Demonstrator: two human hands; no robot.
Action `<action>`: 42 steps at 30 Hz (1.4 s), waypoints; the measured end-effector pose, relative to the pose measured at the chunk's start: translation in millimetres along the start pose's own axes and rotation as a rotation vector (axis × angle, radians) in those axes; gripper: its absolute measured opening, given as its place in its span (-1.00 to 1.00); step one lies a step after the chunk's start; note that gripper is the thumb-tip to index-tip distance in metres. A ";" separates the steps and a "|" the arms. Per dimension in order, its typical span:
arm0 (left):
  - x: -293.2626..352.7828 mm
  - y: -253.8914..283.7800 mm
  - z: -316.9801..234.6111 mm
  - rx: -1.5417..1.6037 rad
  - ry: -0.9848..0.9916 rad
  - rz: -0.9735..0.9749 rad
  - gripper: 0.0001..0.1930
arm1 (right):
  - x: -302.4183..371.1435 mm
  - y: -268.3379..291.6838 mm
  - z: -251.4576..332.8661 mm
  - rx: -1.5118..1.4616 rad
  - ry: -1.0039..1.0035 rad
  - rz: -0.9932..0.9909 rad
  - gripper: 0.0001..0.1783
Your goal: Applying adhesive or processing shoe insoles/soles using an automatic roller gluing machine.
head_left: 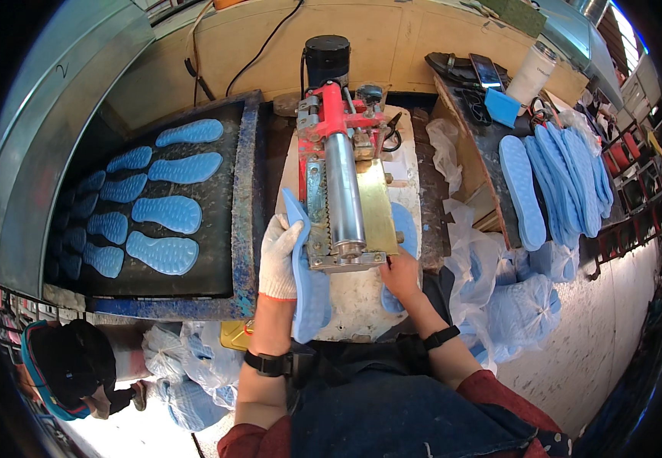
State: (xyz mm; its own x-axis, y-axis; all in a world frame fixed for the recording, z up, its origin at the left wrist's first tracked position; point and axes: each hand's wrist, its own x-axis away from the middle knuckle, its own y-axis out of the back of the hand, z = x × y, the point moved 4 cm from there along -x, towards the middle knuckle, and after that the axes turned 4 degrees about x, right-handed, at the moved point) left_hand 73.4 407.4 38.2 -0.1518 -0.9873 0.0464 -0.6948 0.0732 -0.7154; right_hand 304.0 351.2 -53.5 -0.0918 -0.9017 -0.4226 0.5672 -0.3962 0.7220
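Observation:
My left hand (276, 256), in a white knit glove, grips a textured blue shoe insole (301, 301) upright along the left side of a roller machine (344, 191). A second blue insole (320, 301) shows partly behind it. My bare right hand (402, 276) is at the front right corner of the machine, by its brass-coloured plate (377, 206). Its fingers are curled, and their tips are partly hidden, so what they hold cannot be made out. Under and beside that hand lies another blue insole (405, 227), partly covered by the plate.
Rows of blue insoles (164, 214) lie on a dark, blue-framed conveyor (243, 229) at left. More insoles (524, 191) stand stacked on the right table beside a phone (486, 70) and a white bottle (533, 72). Bagged insoles (521, 313) sit below. Scissors (393, 133) lie behind the machine.

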 end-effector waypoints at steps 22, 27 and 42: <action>15.0 -20.5 -16.3 -0.334 0.071 -0.198 -0.70 | -2.7 2.0 4.0 -0.022 -0.008 -0.029 -0.90; 15.9 -35.1 -10.6 -0.027 0.062 -0.243 -0.72 | -1.1 0.6 -2.6 -0.008 -0.004 -0.040 -0.89; 25.6 -15.9 -14.9 -0.279 -0.063 -0.239 -0.66 | -0.8 -0.4 -2.9 -0.014 -0.007 -0.022 -0.89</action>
State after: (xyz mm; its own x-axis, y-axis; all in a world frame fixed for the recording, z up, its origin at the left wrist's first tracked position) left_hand 70.1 383.0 61.2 0.0757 -0.9872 0.1401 -0.8718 -0.1337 -0.4713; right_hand 306.2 352.6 -55.0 -0.1100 -0.8938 -0.4347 0.5760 -0.4137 0.7050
